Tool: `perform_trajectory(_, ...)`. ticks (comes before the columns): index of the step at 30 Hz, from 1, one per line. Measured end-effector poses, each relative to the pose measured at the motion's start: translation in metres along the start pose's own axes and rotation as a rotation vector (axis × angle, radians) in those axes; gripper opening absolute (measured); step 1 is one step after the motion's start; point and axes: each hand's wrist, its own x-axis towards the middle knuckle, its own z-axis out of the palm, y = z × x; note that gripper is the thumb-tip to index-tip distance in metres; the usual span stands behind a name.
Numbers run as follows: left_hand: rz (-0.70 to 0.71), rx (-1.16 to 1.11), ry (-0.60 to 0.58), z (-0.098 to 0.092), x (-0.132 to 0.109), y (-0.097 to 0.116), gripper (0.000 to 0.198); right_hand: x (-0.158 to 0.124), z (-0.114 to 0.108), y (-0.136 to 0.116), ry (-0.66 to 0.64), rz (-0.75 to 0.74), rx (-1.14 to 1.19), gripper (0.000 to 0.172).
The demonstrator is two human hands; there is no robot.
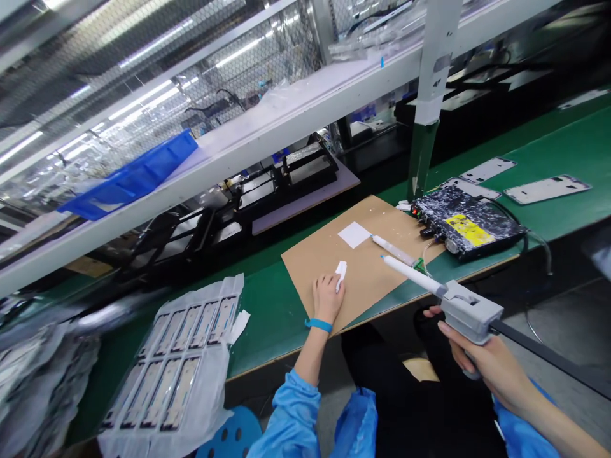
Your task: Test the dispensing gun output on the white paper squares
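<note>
The right hand [482, 356] is wrapped tight around a gray dispenser gun [465, 312] held off the table edge — best kept level, nozzle steady. The left hand [327, 298] pinches a white wipe [340, 275] flat on the cardboard sheet [382, 222] — press it firmly.

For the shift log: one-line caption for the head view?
Right hand holds a dispensing gun; left hand holds a white wipe on cardboard.

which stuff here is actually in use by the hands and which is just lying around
In hand:
- dispensing gun, gripped by the right hand
- white wipe, at the left hand
- cardboard sheet under that hand

Lying about:
- white square
- syringe
- black control box
- bagged frames
- blue bin
</note>
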Motion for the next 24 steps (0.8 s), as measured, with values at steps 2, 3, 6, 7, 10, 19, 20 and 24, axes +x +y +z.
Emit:
perform_trajectory(2, -0.010, 0.008, 0.019, 0.000, -0.001, 0.001, 0.034, 0.001, 0.000, 0.000, -0.001, 0.005, -0.003, 0.067)
perform_trajectory(3, -0.030, 0.023, 0.036, 0.000, -0.001, 0.002, 0.037, 0.002, 0.000, 0.001, -0.001, 0.008, 0.000, 0.068)
perform_trajectory(6, -0.096, 0.076, 0.088, 0.001, -0.001, 0.002, 0.049, 0.003, 0.000, 0.002, 0.015, 0.001, 0.001, 0.068)
perform_trajectory(7, -0.093, 0.081, 0.090, 0.001, -0.001, 0.002, 0.048, 0.003, 0.000, 0.003, 0.017, 0.000, -0.006, 0.068)
perform_trajectory(10, -0.008, 0.047, 0.048, 0.002, -0.001, 0.003, 0.033, 0.002, 0.000, 0.004, 0.012, 0.004, -0.026, 0.069)
perform_trajectory(19, 0.013, 0.020, 0.002, -0.001, 0.000, 0.008, 0.039, -0.006, 0.012, -0.005, 0.056, 0.009, -0.042, 0.078)
perform_trajectory(20, 0.068, -0.002, -0.028, -0.003, 0.001, 0.007, 0.036, -0.006, 0.013, -0.006, 0.058, 0.016, -0.045, 0.078)
perform_trajectory(24, 0.147, -0.042, -0.042, -0.005, 0.001, 0.006, 0.037, -0.007, 0.015, -0.008, 0.068, 0.011, -0.056, 0.080)
